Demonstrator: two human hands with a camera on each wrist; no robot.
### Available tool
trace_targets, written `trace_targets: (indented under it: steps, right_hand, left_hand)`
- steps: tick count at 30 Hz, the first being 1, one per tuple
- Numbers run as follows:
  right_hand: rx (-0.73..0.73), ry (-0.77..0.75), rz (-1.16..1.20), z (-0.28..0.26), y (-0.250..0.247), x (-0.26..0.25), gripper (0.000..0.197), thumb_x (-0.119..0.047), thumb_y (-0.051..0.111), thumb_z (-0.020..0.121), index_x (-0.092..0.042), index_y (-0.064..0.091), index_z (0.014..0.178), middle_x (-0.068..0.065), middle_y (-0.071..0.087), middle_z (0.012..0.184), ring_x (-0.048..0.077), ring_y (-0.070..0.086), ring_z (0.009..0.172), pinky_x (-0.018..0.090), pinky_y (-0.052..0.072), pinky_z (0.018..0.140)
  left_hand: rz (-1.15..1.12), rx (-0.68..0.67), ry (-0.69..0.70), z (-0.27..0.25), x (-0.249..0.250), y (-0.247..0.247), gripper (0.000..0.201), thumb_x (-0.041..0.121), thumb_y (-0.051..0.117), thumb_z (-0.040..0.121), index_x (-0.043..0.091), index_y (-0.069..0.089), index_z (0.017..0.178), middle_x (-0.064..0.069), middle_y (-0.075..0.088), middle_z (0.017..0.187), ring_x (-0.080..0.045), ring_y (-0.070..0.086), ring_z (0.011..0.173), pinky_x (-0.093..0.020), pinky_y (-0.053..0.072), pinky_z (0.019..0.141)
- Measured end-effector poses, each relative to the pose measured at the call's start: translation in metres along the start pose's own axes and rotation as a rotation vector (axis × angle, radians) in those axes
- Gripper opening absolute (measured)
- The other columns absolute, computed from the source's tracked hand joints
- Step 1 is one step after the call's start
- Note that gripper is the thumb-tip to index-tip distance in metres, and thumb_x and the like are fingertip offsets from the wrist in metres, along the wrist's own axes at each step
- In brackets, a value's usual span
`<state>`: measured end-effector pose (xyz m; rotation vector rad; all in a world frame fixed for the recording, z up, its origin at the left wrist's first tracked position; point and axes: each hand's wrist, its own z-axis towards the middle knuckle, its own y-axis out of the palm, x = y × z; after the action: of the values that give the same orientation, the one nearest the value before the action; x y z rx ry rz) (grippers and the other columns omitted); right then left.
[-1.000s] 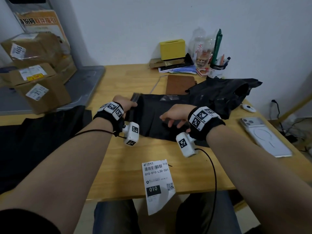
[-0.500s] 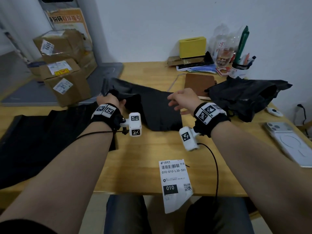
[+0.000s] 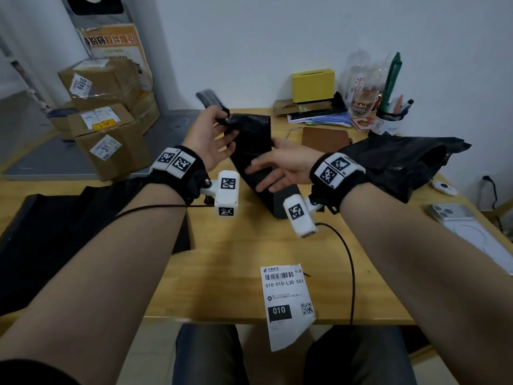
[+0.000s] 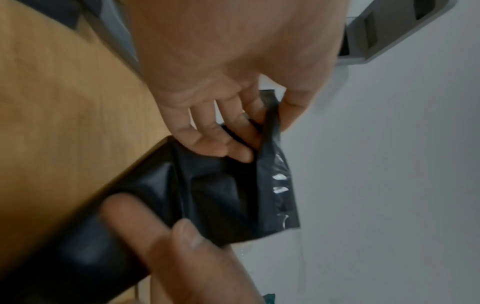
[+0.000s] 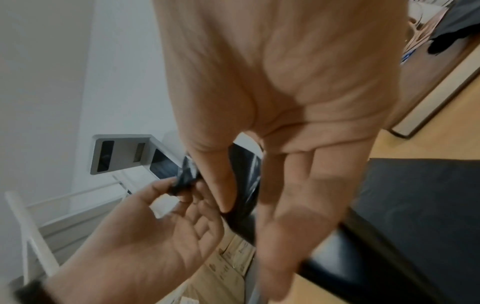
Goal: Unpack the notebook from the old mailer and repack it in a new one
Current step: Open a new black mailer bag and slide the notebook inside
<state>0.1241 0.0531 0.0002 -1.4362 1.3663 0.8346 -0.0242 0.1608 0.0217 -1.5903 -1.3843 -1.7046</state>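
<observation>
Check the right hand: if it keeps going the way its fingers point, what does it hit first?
The black mailer that the left hand pinches by its top edge. The right hand has straight fingers reaching leftward at it, apparently touching it already; depth is unclear.

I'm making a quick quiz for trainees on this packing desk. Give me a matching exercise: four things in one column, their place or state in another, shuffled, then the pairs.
Things
1. new black mailer
2. brown notebook
3. shipping label
4. old black mailer

Places or states
A. lies flat at the far side of the table
B. hangs over the table's near edge
C. crumpled, lying at the right
D. lifted, its top pinched by the left hand

Pairs: 1-D, 2-A, 3-B, 4-C
</observation>
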Motion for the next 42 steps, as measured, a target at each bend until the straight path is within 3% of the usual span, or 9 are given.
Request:
trace_targets:
  steps: [4,11,15,21,27,30,35,39,42]
  right_hand:
    - [0.241,-0.134,0.017,0.013,-0.009,-0.024,0.044,-0.001,0.050,0.098,-0.013,0.054,0.140,0.017,0.065,0.127,0.033,0.072,0.097,0.048,0.063,0.074]
    - [0.363,-0.342,0.163,0.030,-0.025,-0.052,0.047,0.007,0.040,0.091,-0.009,0.063,0.129,0.016,0.060,0.117,0.036,0.070,0.092,0.052,0.062,0.078]
    - [0.388,-0.244,0.180,0.052,-0.029,-0.047,0.029,-0.015,0.056,0.098,-0.006,0.063,0.125,0.007,0.065,0.106,0.028,0.070,0.085,0.046,0.063,0.074]
    - [0.306,0.055,-0.089,0.088,-0.025,-0.016,0.039,-0.017,0.067,0.091,-0.009,0.058,0.128,0.016,0.063,0.122,0.032,0.067,0.102,0.049,0.062,0.081]
    - [0.256,0.043,-0.523,0.091,-0.025,-0.009,0.020,-0.024,0.068,0.093,-0.011,0.074,0.107,0.011,0.063,0.119,0.031,0.062,0.100,0.030,0.045,0.059]
    - [0.219,0.024,-0.651,0.088,-0.027,-0.014,0.022,-0.026,0.070,0.092,-0.006,0.073,0.102,0.009,0.060,0.098,0.022,0.051,0.078,0.029,0.038,0.054]
    - [0.200,-0.025,-0.694,0.079,-0.036,-0.016,0.035,-0.018,0.066,0.095,-0.016,0.060,0.061,-0.005,0.053,0.053,0.016,0.041,0.056,0.020,0.033,0.046]
    - [0.177,0.015,-0.783,0.069,-0.048,-0.014,0.033,-0.014,0.052,0.101,-0.014,0.070,0.073,-0.019,0.047,0.032,0.007,0.047,0.041,0.011,0.028,0.035]
    - [0.231,0.033,-0.799,0.075,-0.053,-0.006,0.035,-0.017,0.057,0.098,-0.015,0.066,0.064,-0.004,0.051,0.046,0.018,0.042,0.046,0.025,0.031,0.046]
  left_hand:
    - [-0.116,-0.003,0.162,0.001,0.017,0.003,0.006,0.014,0.058,0.080,0.016,0.053,0.083,0.002,0.056,0.076,-0.017,0.055,0.073,-0.029,0.051,0.065]
    - [-0.216,0.062,0.167,0.010,0.008,-0.015,0.023,0.014,0.059,0.081,0.012,0.058,0.104,-0.006,0.061,0.099,-0.024,0.061,0.093,-0.038,0.056,0.072]
    - [-0.050,0.149,-0.119,0.010,-0.017,-0.029,0.009,0.020,0.054,0.094,0.011,0.054,0.095,-0.008,0.062,0.100,-0.030,0.065,0.096,-0.041,0.057,0.077]
    - [0.301,0.152,-0.510,-0.002,-0.040,-0.044,0.007,0.011,0.053,0.097,0.007,0.053,0.091,-0.014,0.066,0.090,-0.027,0.064,0.076,-0.040,0.055,0.073]
    - [0.468,0.478,-0.147,0.014,-0.031,-0.053,0.018,0.006,0.069,0.081,0.003,0.057,0.094,-0.011,0.057,0.096,-0.025,0.059,0.081,-0.041,0.052,0.086]
    - [0.624,0.550,-0.001,0.032,-0.019,-0.051,0.025,0.016,0.075,0.063,0.024,0.069,0.086,-0.002,0.054,0.116,-0.025,0.055,0.102,-0.035,0.049,0.095]
    - [0.840,0.389,0.066,0.047,-0.003,-0.029,0.017,0.012,0.068,0.071,0.028,0.074,0.071,0.004,0.070,0.102,-0.025,0.053,0.119,-0.036,0.042,0.106]
    - [0.976,0.208,-0.072,0.052,-0.008,-0.020,0.021,0.010,0.065,0.089,0.010,0.070,0.109,-0.003,0.058,0.107,-0.019,0.051,0.098,-0.030,0.040,0.082]
    - [0.954,0.152,-0.276,0.053,-0.025,-0.025,0.040,0.022,0.064,0.092,0.002,0.058,0.126,-0.012,0.061,0.109,-0.031,0.059,0.097,-0.038,0.049,0.076]
